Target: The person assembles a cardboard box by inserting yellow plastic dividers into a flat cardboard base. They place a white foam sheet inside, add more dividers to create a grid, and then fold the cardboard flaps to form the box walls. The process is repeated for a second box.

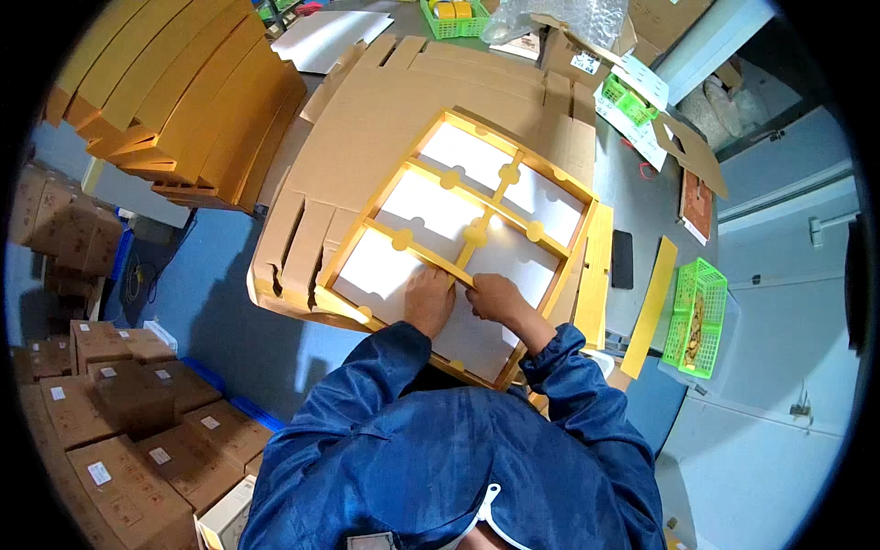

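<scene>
A yellow wooden compartment frame (pixel 587 225) lies tilted on flattened cardboard, its cells backed with white panels. Yellow dividers with rounded tabs (pixel 472 231) split it into several compartments. Both hands meet at a divider strip in the near half of the frame. My left hand (pixel 429 301) is closed at the strip's left side, its fingertips partly hidden. Just to its right, my right hand (pixel 495 298) has its fingers curled around the strip, near its end.
Flat cardboard (pixel 357 119) covers the table. Yellow wooden frames (pixel 183 101) are stacked at the far left. On the right lie a black phone (pixel 622 259), a yellow strip (pixel 653 307) and a green basket (pixel 697 316). Cardboard boxes (pixel 133 394) fill the lower left.
</scene>
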`<state>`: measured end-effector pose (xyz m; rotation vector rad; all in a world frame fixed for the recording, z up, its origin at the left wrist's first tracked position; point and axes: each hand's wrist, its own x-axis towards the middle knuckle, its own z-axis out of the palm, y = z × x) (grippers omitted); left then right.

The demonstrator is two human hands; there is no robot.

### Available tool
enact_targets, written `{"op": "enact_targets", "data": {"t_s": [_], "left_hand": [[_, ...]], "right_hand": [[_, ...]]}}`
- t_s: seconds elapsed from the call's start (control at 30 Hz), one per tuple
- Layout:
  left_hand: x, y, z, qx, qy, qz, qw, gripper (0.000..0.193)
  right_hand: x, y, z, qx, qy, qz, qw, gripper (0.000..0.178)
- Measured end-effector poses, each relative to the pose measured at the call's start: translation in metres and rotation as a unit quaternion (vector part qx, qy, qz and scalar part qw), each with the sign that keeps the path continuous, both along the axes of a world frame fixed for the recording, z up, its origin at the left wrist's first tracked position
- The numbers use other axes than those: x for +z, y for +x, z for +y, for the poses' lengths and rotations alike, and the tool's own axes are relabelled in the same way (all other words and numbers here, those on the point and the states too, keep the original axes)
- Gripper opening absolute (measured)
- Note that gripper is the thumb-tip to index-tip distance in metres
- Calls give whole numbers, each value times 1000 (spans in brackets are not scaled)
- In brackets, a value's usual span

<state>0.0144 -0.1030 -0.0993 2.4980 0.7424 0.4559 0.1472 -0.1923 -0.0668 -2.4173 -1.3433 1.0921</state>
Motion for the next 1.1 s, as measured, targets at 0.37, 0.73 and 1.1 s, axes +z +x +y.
{"op": "enact_targets", "data": {"t_s": [0.37, 0.73, 1.1], "left_hand": [[-1, 0, 0, 30, 18, 61, 998, 21], [-1, -1, 1, 43, -21, -22, 999, 21], [59, 2, 8, -57, 87, 121, 987, 41]], "right_hand": [[-10, -16, 1, 46, 130, -199, 970, 15], [-1, -8, 13, 114, 154, -215, 958, 15], [19, 11, -28, -10, 334, -177, 926, 31]]}}
